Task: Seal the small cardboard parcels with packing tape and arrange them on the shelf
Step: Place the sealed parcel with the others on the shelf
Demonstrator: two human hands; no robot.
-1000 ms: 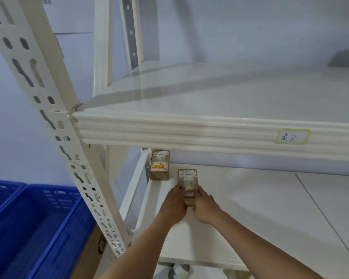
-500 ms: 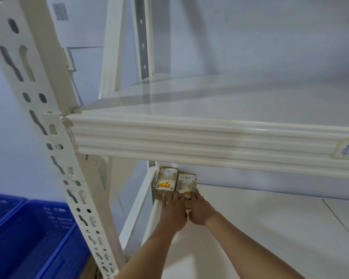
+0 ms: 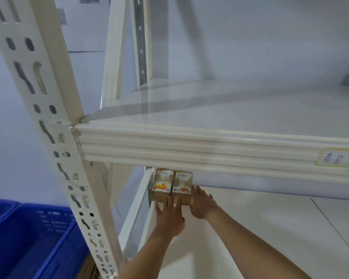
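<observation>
Your left hand [image 3: 169,217] lies flat-fingered against the front of two parcels [image 3: 172,186], while your right hand [image 3: 203,200] presses straight fingers on the right one's side. Both parcels sit touching, side by side, in the lower shelf's [image 3: 250,228] back left corner.

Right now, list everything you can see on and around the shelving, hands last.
small parcels: two, brown with printed labels, side by side in the lower shelf's back left corner
lower shelf: one, white, bearing the parcels
upper shelf: one, white, nothing visible on it
handwritten label: one, pale, on the upper shelf's front edge
slotted upright: one, cream, front left
crates: two, blue, on the floor at left
left hand: fingers straight against the parcels' front
right hand: fingers straight along the right parcel's side
</observation>
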